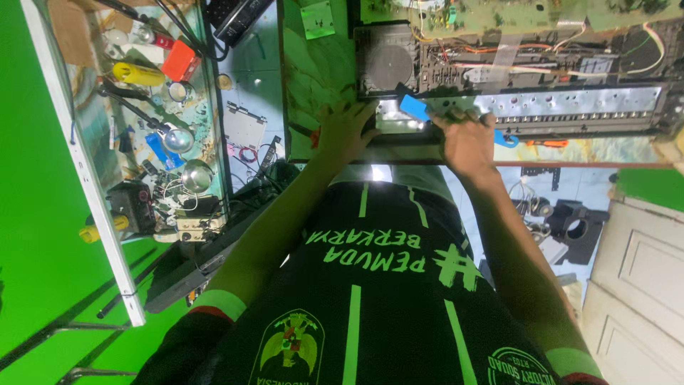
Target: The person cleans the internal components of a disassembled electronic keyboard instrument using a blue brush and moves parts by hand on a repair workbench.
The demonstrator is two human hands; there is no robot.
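Opened electronic keyboard chassis [513,78] lies across the top of the view on a workbench [313,64], its inner side up: green circuit boards [499,14] and coloured wires along its far edge, a round black speaker [388,68] at its left end, a long perforated metal strip [570,103] along its near edge. Left of the chassis stands a glass-topped shelf [142,121] crowded with tools and small parts, a yellow cylinder [137,73] and an orange-red block [178,60] among them. Left hand [345,128] rests flat, fingers spread, on the near left corner of the chassis, just below the speaker; it grips nothing. Right hand [463,139] sits at the near edge of the chassis beside the metal strip, fingers closed on a small blue tool [415,108] whose flat blue end points toward the speaker. An orange-handled tool [547,143] lies just right of the right hand, under the chassis edge
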